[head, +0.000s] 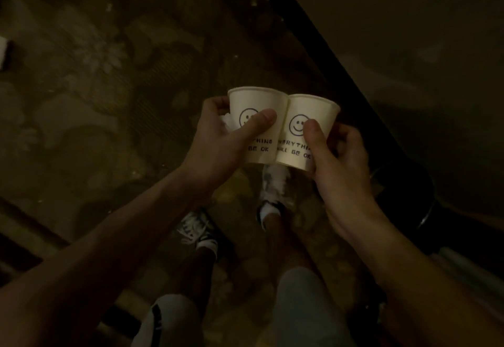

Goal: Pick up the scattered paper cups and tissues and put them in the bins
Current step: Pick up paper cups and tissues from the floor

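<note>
A patterned carpet (pixel 95 87) covers the dim floor. A left sneaker (pixel 195 231) and a right sneaker (pixel 272 191) stand on it, blurred. Pale shorts (pixel 305 305) show below. A dark strip (pixel 313 33) runs diagonally at upper right.

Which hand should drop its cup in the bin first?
Probably the right hand: the right cup is closer to the dark bin on that side. The left hand and left cup are farther.

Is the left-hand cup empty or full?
Cannot tell: the left cup, held by the left hand, shows only its printed side; its mouth faces away.
</note>
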Available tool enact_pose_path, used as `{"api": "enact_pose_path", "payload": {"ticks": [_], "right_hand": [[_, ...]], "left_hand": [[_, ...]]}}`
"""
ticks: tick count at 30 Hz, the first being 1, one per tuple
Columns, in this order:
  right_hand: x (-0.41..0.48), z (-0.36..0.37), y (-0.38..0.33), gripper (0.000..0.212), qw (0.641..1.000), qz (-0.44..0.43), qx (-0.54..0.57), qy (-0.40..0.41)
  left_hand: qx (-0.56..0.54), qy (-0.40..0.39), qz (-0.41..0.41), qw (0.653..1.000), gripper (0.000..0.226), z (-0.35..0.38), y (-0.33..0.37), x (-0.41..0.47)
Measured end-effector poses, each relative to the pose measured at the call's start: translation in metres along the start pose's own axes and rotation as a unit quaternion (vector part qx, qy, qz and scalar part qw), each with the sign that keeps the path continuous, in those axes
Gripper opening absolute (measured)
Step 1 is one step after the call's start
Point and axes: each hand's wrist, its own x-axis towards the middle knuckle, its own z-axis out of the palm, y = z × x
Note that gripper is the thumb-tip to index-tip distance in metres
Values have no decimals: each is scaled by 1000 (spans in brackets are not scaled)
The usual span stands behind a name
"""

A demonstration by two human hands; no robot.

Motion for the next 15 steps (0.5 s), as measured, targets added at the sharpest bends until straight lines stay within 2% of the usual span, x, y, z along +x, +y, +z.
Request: {"api": "enact_pose_path", "payload": {"ticks": [5,8,15], "right_hand": [[-15,-83,25,49,995,4,37,87],[-9,-135,51,35,991,5,30,133],[33,-244,128,29,978,24,44,203]], "left_hand": [[20,-52,-27,998,59,84,-30,-19],[57,-91,-34,994,50,133,-57,-14],[157,-151,-68,974,62,260,-135,22]]}}
